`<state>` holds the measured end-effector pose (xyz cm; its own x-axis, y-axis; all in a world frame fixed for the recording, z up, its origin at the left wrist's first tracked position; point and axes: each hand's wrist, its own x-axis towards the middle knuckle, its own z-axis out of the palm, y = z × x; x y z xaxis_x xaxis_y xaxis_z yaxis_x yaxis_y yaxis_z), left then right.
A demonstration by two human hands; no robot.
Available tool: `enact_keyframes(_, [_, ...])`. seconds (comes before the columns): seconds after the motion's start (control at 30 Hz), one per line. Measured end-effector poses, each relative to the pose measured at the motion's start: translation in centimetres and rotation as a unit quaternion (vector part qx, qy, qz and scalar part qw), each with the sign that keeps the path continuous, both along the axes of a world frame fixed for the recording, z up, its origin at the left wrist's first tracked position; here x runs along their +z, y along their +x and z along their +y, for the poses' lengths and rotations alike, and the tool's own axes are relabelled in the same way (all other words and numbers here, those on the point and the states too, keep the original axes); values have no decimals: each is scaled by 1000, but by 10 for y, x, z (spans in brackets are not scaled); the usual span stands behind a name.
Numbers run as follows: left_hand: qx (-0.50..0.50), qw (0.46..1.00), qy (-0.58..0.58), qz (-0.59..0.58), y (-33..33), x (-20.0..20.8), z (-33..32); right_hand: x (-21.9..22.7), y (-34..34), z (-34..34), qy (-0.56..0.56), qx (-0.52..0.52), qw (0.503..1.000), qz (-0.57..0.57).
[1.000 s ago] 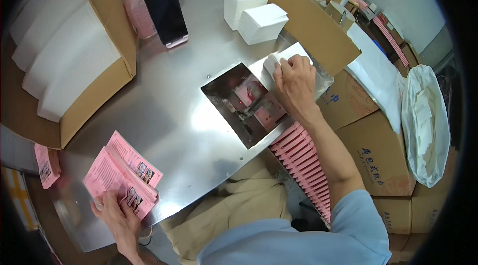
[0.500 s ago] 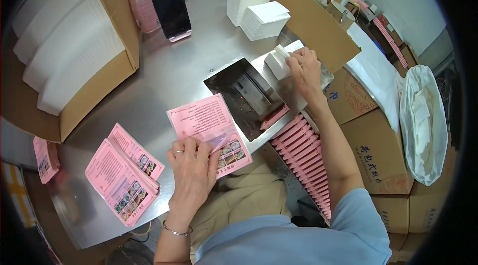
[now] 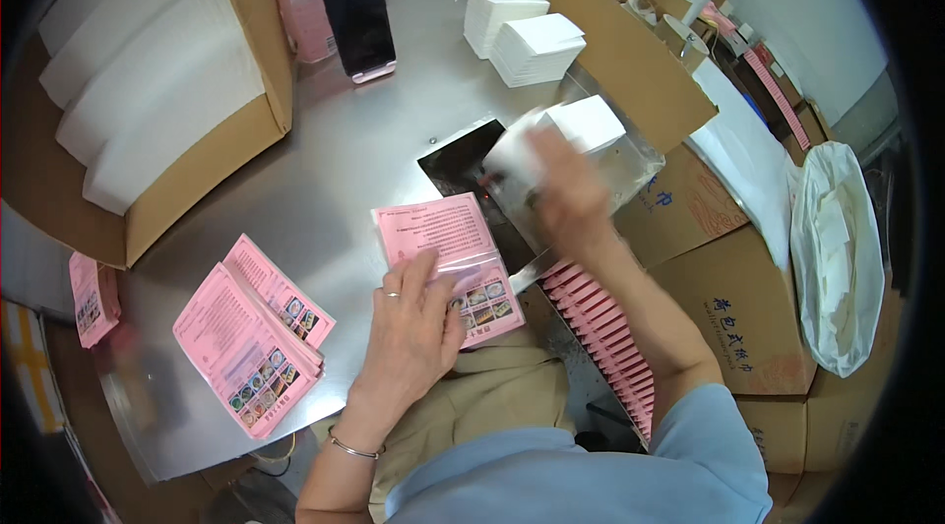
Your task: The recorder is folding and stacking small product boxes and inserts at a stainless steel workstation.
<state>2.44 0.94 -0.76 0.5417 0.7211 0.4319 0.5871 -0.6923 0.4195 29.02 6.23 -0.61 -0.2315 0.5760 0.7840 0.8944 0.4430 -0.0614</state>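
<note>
A pink printed plastic sleeve (image 3: 433,229), part of a small pile, lies at the table's front edge. My left hand (image 3: 409,317) is on it, fingers over its middle and thumb towards the lower half, holding it at the clear mouth. My right hand (image 3: 571,194), smeared by motion, is above the dark opening in the table. A blurred white wad of folded paper napkins (image 3: 514,152) is in its fingers. Just beyond sits a white napkin stack (image 3: 588,123) on the metal ledge.
More pink sleeves (image 3: 246,347) are piled at left. A cardboard box (image 3: 197,175) of white stacks stands behind them. A phone (image 3: 356,20) on a stand and two napkin stacks (image 3: 536,50) are farther back. Filled pink packs (image 3: 600,337) line a chute beside my right arm.
My right hand has moved left from the ledge with the napkins, towards the sleeve. My left index finger has stretched out on the sleeve. The view has shifted slightly.
</note>
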Motion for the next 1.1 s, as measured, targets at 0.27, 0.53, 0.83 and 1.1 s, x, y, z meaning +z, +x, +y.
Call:
enact_keyframes(0.27, [120,992,-13,27,9,9,0,7,-97,-9,-147,114,974,-127])
enact_keyframes(0.53, [211,967,7,140,-5,12,-10,33,-23,-6,-48,-186,977,-90])
enact_keyframes(0.83, [196,970,25,144,1,18,-6,5,53,27,-100,-194,975,41])
enact_keyframes(1.1, [148,985,32,87,9,11,-4,9,55,22,-107,-157,978,83])
